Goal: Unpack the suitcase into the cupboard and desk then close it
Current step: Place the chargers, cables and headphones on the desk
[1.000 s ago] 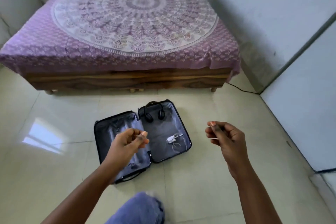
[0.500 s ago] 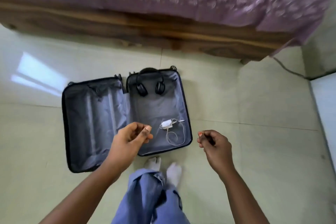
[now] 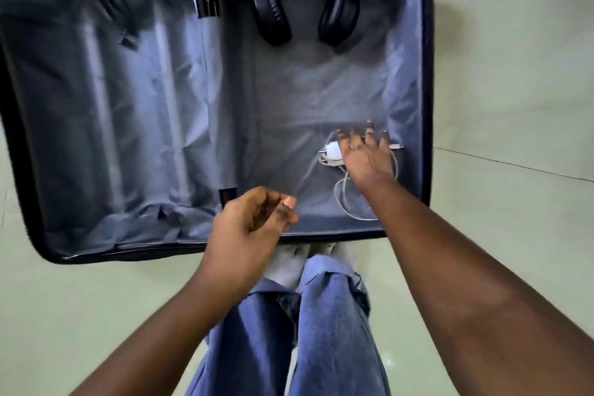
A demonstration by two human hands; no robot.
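Note:
A dark suitcase (image 3: 426, 106) lies open flat on the floor, both halves lined in grey fabric. Black headphones (image 3: 305, 10) rest at the far end of its right half. Near the front of that half lies a white charger (image 3: 332, 153) with its coiled cable (image 3: 345, 199). My right hand (image 3: 366, 157) reaches over the charger with fingers spread straight, partly covering it; I cannot tell whether it touches. My left hand (image 3: 254, 228) hovers over the suitcase's near edge with fingers loosely curled and nothing in it.
The suitcase's left half (image 3: 96, 122) holds only loose lining and a strap. Pale floor tiles (image 3: 514, 74) surround the case. My legs in blue jeans (image 3: 321, 331) and socked feet stand right against its front edge.
The view dropped down close over the suitcase and the bed went out of sight. My right hand uncurled and reached forward over the charger. My left hand kept its loose curl.

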